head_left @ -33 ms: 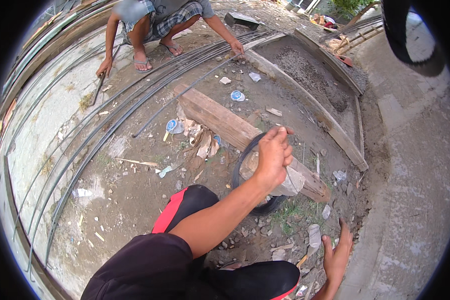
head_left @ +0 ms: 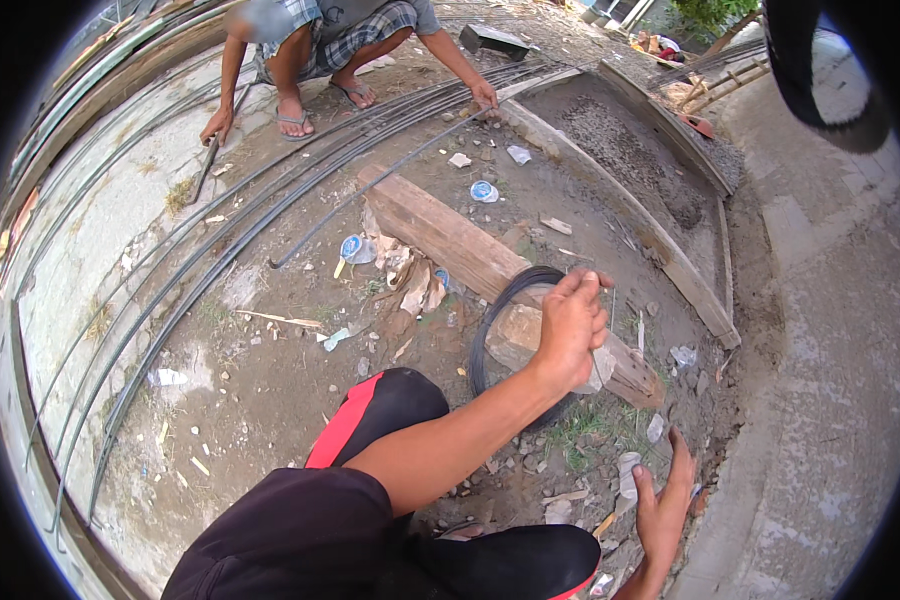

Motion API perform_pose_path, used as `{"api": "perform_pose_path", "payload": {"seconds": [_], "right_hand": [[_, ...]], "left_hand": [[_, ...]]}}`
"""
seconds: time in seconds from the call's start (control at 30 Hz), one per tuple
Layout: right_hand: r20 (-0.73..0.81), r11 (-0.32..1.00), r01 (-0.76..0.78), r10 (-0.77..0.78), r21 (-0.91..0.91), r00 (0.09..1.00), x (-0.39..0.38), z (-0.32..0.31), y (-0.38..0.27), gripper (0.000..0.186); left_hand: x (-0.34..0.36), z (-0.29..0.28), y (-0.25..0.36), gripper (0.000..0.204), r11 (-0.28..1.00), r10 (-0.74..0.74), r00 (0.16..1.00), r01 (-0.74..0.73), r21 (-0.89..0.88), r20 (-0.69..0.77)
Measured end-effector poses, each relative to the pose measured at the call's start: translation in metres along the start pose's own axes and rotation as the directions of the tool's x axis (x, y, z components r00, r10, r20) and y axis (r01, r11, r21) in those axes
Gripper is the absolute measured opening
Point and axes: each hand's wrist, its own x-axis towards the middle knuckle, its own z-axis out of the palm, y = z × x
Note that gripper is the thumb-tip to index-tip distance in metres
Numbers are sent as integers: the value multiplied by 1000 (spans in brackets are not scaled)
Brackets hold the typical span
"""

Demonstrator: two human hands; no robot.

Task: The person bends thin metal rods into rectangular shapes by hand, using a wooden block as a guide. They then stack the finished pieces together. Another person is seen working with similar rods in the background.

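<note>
My left hand (head_left: 573,330) is closed, its fingers pinched round a thin dark tie wire (head_left: 611,300), a strand of which shows beside the knuckles. Behind that hand stands a coil of black wire (head_left: 478,350), looped around a pale stone block (head_left: 515,332) and the end of a thick wooden beam (head_left: 445,232). Whether my palm also grips the coil is hidden. Lower right, my right hand (head_left: 662,505) holds nothing, with thumb and fingers apart, above the rubble beside the concrete strip.
Across from me a person crouches, one hand (head_left: 483,96) at a steel rebar (head_left: 370,187), the other on a dark metal bar (head_left: 206,170). Long rebars (head_left: 260,205) curve along the left. A wooden form (head_left: 620,220) borders wet concrete. Plastic cups (head_left: 484,191) and scraps litter the dirt.
My left hand has shifted slightly right and down, and more of the coil's upper loop shows. My right hand has moved a little left, still open.
</note>
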Motion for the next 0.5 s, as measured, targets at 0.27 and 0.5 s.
{"api": "perform_pose_path", "payload": {"seconds": [0.27, 0.5], "right_hand": [[-130, 982, -13, 38, 191, 991, 16, -3, -43, 9], [324, 991, 130, -130, 23, 937, 19, -1, -22, 6]], "left_hand": [[11, -12, 8, 19, 990, -14, 1000, 17, 139, -20], [6, 1, 10, 19, 991, -112, 986, 101, 91, 122]]}}
